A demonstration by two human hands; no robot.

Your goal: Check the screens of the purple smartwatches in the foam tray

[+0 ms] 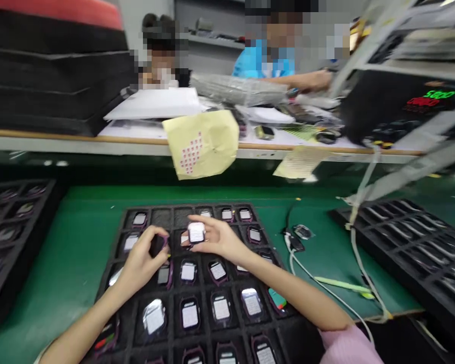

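In the head view, a black foam tray (170, 290) with square compartments lies before me, holding several smartwatches, most with lit white screens. My right hand (220, 236) is closed around the edges of a smartwatch (196, 232), its white screen facing me above the tray's upper middle. My left hand (146, 255) is curled with thumb and forefinger on a thin purple piece (161, 241), perhaps a watch case or frame seen edge-on. Below that hand, a watch with a dim grey screen (163, 274) sits in its compartment. Two watches show coloured screens, one being at the right edge (277, 300).
More foam trays stand left (20, 242) and right (409, 253) on the green mat (83, 222). Cables (318, 280) and a loose watch part (302, 231) lie between. A shelf (136, 144) with hanging yellow paper (202, 144) crosses the back; two people sit beyond.
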